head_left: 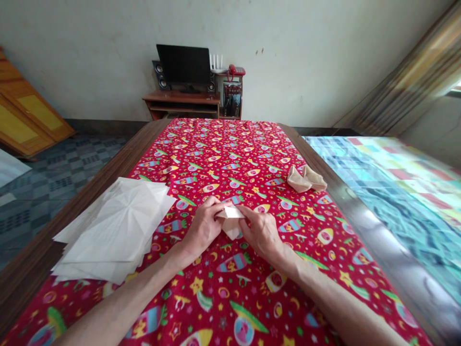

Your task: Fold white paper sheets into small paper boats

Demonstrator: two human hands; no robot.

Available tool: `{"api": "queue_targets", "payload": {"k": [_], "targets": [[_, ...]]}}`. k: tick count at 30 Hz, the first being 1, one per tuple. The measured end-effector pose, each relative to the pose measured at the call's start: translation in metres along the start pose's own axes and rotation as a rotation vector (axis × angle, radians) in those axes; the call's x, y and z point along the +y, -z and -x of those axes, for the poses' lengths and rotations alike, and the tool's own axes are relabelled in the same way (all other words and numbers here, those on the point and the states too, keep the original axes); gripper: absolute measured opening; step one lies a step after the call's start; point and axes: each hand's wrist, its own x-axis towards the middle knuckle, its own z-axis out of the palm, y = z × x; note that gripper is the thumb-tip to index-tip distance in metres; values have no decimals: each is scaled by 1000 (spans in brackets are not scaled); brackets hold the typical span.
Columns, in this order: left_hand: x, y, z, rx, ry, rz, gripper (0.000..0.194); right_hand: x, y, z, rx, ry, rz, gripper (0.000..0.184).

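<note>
Between my two hands is a small folded piece of white paper [231, 227], its lower end narrowing to a point over the red patterned cloth. My left hand [207, 222] pinches its left edge, fingers curled. At the right edge, my right hand [262, 229] grips it between thumb and fingers. Part of the paper is hidden behind the fingertips. Left of my hands lies a loose stack of creased white paper sheets [118, 226], the top one marked with fold lines radiating from its middle. Off to the right sit folded beige paper shapes [307, 179].
The red cloth [230, 307] with rocket prints covers a dark wooden table [124, 158]. Beyond its far end stands a desk with a monitor [184, 65] and a red telephone [236, 71]. A bed with a blue sheet [363, 192] adjoins the right side; a wooden cabinet [30, 110] stands left.
</note>
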Motion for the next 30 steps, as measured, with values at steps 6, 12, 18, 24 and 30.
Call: {"api": "queue_targets", "payload": {"k": [6,12,18,24,30], "targets": [[-4,-4,3,-55,-23,-106,22,0,3,-1,-69,48,105,31],[1,-4,9,-137,10,-211,23,-2,6,-11,-169,13,159,19],[12,5,10,-305,-72,-443,32,-1,7,-7,-223,50,289,25],[20,12,9,-436,-182,-703,36,8,11,2,-257,169,378,32],[19,15,8,-469,-272,-763,40,15,13,5,-244,274,396,31]]}}
